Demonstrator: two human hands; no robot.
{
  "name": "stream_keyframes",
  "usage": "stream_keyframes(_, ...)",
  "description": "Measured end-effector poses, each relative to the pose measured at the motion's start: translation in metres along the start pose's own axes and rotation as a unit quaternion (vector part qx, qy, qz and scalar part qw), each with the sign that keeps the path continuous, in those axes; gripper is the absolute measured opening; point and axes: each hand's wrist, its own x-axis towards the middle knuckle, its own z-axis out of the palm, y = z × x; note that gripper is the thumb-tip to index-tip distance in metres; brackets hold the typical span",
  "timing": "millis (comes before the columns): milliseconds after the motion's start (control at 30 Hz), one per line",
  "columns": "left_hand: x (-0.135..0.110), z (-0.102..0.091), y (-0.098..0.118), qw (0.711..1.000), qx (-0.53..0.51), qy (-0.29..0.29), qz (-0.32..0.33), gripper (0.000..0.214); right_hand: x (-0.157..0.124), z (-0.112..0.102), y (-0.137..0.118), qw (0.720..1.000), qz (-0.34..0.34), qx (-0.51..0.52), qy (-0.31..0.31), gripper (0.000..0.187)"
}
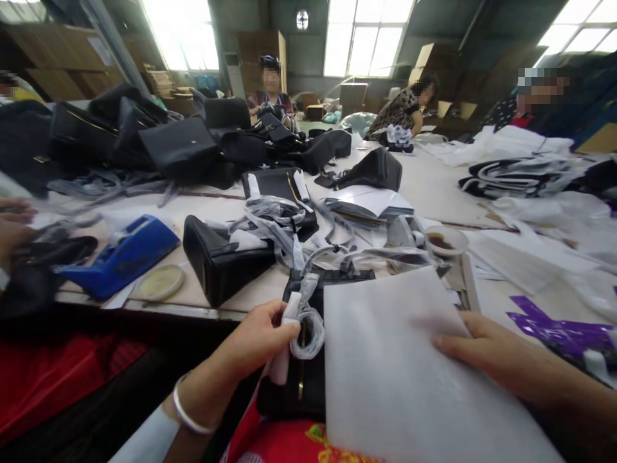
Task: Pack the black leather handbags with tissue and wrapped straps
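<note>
A black handbag [308,405] with a gold zipper leans upright in front of me at the table edge. My left hand [263,337] is closed on the bag's left side, with the thumb on a white-wrapped strip. A plastic-wrapped strap [315,341] lies coiled just right of that thumb. In my right hand [482,350] a large white sheet [385,360] is pinched by its right edge, thumb in front and fingers behind. The sheet covers the right part of the bag.
A black bag [216,263] with wrapped straps and a blue tape dispenser [130,254] stand left. White sheets [369,204] are stacked beyond, near a small bowl of brown stuff [446,241]. Purple plastic [554,325] lies right. Black bags [178,148] are heaped behind; other people work around the table.
</note>
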Motion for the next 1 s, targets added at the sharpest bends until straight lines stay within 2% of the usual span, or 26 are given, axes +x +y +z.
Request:
stream_keyframes(67, 0.002, -0.005, -0.001, 0.990, -0.128, -0.049, -0.037, 0.032, 0.006, 0.005, -0.002, 0.995, 0.023, 0.075, -0.069, 0.044)
stream_keyframes(167, 0.003, -0.012, -0.003, 0.965, -0.241, -0.082, -0.067, 0.041, 0.014, 0.011, -0.005, 0.991, 0.013, 0.096, -0.094, 0.049)
stream_keyframes(300, 0.005, -0.017, -0.008, 0.950, -0.283, -0.118, -0.065, 0.040, 0.022, 0.022, -0.014, 0.985, 0.022, 0.127, -0.113, 0.053)
stream_keyframes(400, 0.005, -0.016, -0.010, 0.946, -0.286, -0.133, -0.073, 0.040, 0.027, 0.041, -0.027, 0.980, 0.011, 0.160, -0.114, 0.048)
stream_keyframes(500, 0.003, -0.014, -0.010, 0.948, -0.285, -0.110, -0.090, 0.038, 0.032, 0.069, -0.039, 0.986, -0.021, 0.146, -0.075, 0.043)
stream_keyframes(567, 0.002, -0.011, -0.010, 0.950, -0.282, -0.094, -0.093, 0.037, 0.035, 0.085, -0.039, 0.996, -0.070, 0.057, 0.009, 0.041)
stream_keyframes(600, 0.001, -0.010, -0.010, 0.953, -0.278, -0.086, -0.091, 0.037, 0.035, 0.091, -0.035, 0.991, -0.112, -0.007, 0.067, 0.043)
stream_keyframes(633, 0.000, -0.009, -0.011, 0.956, -0.268, -0.077, -0.086, 0.036, 0.035, 0.096, -0.029, 0.975, -0.164, -0.078, 0.128, 0.047)
stream_keyframes(667, 0.000, -0.008, -0.012, 0.961, -0.255, -0.065, -0.080, 0.036, 0.034, 0.099, -0.023, 0.946, -0.220, -0.148, 0.188, 0.053)
stream_keyframes(733, -0.001, -0.005, -0.015, 0.970, -0.230, -0.041, -0.069, 0.035, 0.027, 0.102, -0.011, 0.859, -0.336, -0.256, 0.290, 0.068)
stream_keyframes(767, -0.001, -0.004, -0.017, 0.972, -0.223, -0.033, -0.066, 0.035, 0.022, 0.103, -0.007, 0.810, -0.392, -0.293, 0.322, 0.070)
stream_keyframes(800, -0.001, -0.004, -0.018, 0.972, -0.224, -0.027, -0.064, 0.035, 0.017, 0.105, -0.006, 0.766, -0.449, -0.322, 0.328, 0.067)
stream_keyframes(833, -0.001, -0.003, -0.019, 0.970, -0.232, -0.024, -0.063, 0.035, 0.011, 0.108, -0.008, 0.733, -0.505, -0.342, 0.302, 0.060)
stream_keyframes(900, -0.001, -0.002, -0.021, 0.964, -0.260, -0.018, -0.061, 0.036, 0.001, 0.118, -0.017, 0.703, -0.587, -0.363, 0.172, 0.042)
stream_keyframes(967, 0.000, -0.002, -0.023, 0.957, -0.284, -0.020, -0.061, 0.034, -0.004, 0.132, -0.030, 0.706, -0.598, -0.378, 0.029, 0.031)
stream_keyframes(1000, 0.000, -0.003, -0.024, 0.954, -0.294, -0.022, -0.063, 0.032, -0.005, 0.140, -0.036, 0.714, -0.584, -0.385, -0.013, 0.031)
